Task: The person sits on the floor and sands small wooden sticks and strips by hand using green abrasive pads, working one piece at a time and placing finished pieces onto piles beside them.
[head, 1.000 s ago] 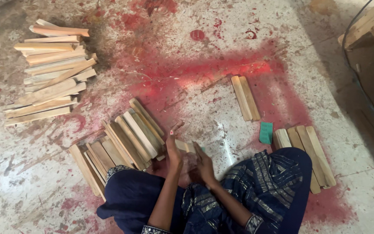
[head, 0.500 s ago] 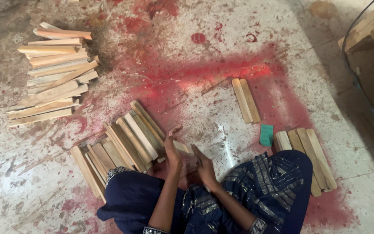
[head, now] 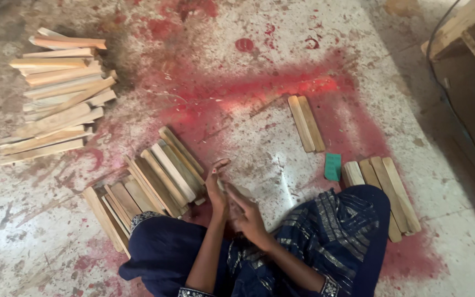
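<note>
Wood strip (head: 231,192), short and pale, sits between the 2 hands just above the lap, over the speckled floor (head: 248,148). The left hand (head: 216,190) stands upright against its near end with fingers curled loosely and the thumb lifted; the right hand (head: 247,215) lies flatter over the strip's other end, fingers stretched along it. Whether either hand truly grips it I cannot tell, since the palms hide most of it. It looks like 1 strip being worked or checked by hand before sorting, with a fanned pile (head: 155,181) of strips touching the left knee, 2 strips (head: 306,123) lying apart ahead, a green block (head: 332,166) near the right knee and a big stack (head: 59,93) far left. Judging by that, the next move calls for a firmer hold and a clear spot. Against 0.5 s ago the hands sit closer together and the left thumb has risen.
</note>
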`<state>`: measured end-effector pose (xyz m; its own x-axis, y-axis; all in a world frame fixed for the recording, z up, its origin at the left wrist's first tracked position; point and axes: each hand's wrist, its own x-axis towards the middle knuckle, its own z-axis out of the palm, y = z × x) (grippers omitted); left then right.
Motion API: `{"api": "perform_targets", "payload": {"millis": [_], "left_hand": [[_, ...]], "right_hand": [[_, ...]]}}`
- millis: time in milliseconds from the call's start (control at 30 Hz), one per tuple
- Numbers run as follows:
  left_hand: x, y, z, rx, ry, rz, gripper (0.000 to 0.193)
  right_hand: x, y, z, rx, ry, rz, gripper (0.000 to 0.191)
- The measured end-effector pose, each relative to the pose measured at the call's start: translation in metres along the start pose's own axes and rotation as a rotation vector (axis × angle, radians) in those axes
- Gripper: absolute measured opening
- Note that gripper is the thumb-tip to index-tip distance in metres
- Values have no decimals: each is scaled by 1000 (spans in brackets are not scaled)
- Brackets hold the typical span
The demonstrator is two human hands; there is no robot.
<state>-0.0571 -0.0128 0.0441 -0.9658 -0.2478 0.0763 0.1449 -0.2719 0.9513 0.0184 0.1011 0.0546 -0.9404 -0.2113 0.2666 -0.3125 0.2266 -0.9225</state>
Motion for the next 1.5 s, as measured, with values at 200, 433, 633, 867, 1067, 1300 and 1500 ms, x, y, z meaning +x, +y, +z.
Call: {"api": "perform_targets", "payload": {"millis": [200, 433, 633, 867, 1067, 1300, 1500], "left_hand": [[-4, 9, -11, 29, 47, 43, 55], [-8, 2, 0, -5, -17, 101, 54], [-10, 8, -13, -48, 116, 72, 53], [-20, 5, -3, 95, -76, 169, 61], [-32, 10, -3, 70, -85, 209, 62], [-22, -25, 59, -139, -31, 201, 61], [-38, -36, 74, 622, -312, 346, 38]], "right_hand": [[2, 9, 2, 271, 125, 369, 50], [3, -6, 3, 159, -23, 128, 74], [10, 8, -3, 46, 34, 188, 75], [-5, 17, -5, 44, -50, -27, 74], [-11, 40, -38, -46, -133, 125, 75], [-15, 72, -22, 59, 62, 208, 55], [-4, 64, -26, -312, -15, 332, 50]]}}
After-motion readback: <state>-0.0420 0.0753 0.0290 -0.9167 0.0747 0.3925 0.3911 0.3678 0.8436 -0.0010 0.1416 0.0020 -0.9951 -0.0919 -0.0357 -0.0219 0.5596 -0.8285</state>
